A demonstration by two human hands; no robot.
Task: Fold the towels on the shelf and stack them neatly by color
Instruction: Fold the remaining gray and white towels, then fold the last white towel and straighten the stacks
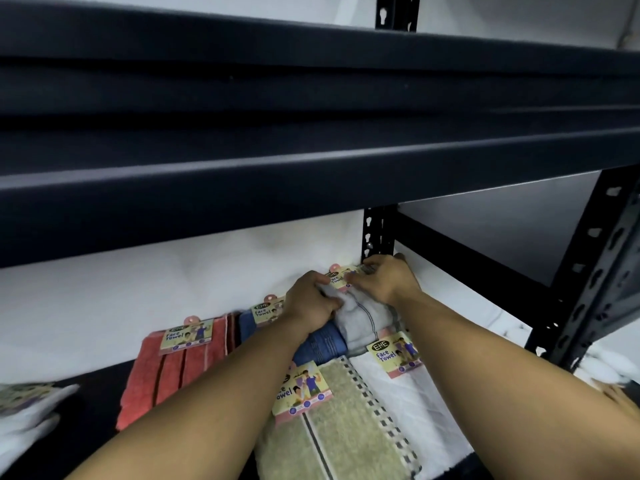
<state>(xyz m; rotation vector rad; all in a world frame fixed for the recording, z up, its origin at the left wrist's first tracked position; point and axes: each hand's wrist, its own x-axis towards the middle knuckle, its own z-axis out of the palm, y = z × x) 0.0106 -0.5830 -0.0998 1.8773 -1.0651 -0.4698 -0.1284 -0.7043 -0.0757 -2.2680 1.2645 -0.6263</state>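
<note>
A folded grey towel (363,318) with a paper label lies at the back right of the dark shelf (86,420), on top of other towels. My left hand (310,301) grips its left side with curled fingers. My right hand (384,280) grips its far edge by the label. A blue towel (323,344) lies under the grey one. In front lie an olive-green towel (343,427) and a white towel (419,410), both labelled. A folded red striped towel (173,372) sits to the left.
A dark shelf board (311,161) hangs low overhead, close above my hands. A black slotted upright (595,268) stands at the right, another upright (374,233) behind the towels. White labelled towels (24,417) lie at the far left edge.
</note>
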